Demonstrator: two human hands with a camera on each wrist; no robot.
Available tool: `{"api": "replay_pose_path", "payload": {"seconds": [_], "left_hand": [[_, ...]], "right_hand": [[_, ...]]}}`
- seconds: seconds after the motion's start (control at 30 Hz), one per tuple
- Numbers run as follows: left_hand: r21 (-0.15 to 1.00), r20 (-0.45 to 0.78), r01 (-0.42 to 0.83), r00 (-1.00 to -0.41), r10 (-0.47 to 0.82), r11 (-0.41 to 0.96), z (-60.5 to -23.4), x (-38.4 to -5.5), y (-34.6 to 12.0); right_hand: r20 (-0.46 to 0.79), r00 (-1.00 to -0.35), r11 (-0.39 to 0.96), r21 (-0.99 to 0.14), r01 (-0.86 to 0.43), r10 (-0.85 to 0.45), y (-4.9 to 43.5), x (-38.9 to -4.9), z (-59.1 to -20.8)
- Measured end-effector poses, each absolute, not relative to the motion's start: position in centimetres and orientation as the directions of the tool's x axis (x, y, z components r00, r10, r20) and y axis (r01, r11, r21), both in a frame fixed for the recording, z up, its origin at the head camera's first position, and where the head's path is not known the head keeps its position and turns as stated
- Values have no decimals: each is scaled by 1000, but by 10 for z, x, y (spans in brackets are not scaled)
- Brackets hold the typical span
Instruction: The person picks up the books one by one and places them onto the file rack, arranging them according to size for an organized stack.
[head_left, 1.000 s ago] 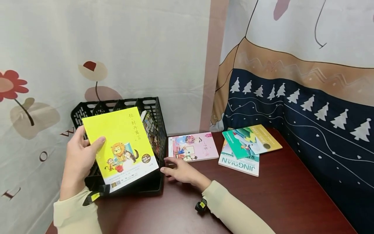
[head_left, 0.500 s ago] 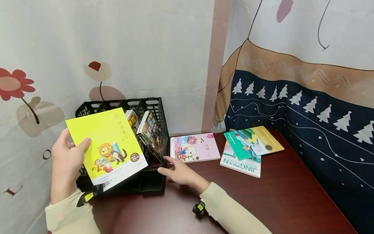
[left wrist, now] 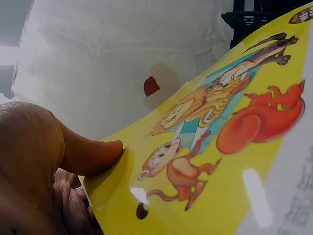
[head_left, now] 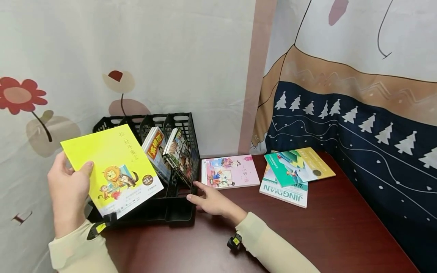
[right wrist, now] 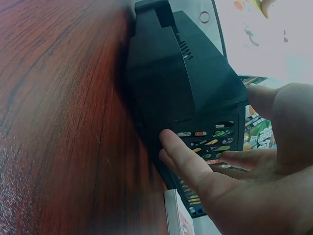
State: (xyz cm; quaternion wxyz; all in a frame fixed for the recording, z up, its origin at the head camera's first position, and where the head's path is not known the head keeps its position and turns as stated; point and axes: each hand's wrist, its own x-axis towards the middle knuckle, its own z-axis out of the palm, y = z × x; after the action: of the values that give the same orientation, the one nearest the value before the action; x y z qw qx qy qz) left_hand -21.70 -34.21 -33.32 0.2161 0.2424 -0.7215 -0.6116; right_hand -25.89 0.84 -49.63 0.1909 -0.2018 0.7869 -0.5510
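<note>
My left hand pinches a yellow picture book by its left edge, with the thumb across the cover. A lion and other animals are drawn on it. The book is raised, tilted, in front of a black file rack and hides much of its left part. At the rack's front right corner, my right hand touches the side wall. The right wrist view shows its fingers extended along the slotted wall and its thumb at the front edge.
Books lean in the rack's two right-hand compartments. Right of it a pink book lies flat on the brown table. Further right, a green and yellow book overlaps a white-bordered book. Printed curtains stand behind.
My left hand has moved the yellow book leftward, uncovering the books in the rack's right compartments. The right hand stays at the rack's corner. The head view has shifted slightly.
</note>
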Motion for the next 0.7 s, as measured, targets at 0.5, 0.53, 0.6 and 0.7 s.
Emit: {"api": "replay_pose_path", "payload": {"seconds": [0.5, 0.53, 0.6, 0.7], "left_hand": [[905, 273, -135, -545, -793, 404, -333, -210, -348], [897, 304, -125, -520, -798, 423, -334, -212, -348], [882, 363, -105, -475, -802, 460, -337, -215, -347], [858, 416, -102, -436, -798, 503, -343, -220, -345]], "right_hand": [[-81, -845, 273, -959, -80, -529, 7, -258, -497], [-81, -846, 276, -958, -80, -527, 7, -258, -497], [-80, -846, 279, -957, -83, -527, 8, -258, -497], [-82, -843, 275, -958, -80, -532, 8, -258, -497]]}}
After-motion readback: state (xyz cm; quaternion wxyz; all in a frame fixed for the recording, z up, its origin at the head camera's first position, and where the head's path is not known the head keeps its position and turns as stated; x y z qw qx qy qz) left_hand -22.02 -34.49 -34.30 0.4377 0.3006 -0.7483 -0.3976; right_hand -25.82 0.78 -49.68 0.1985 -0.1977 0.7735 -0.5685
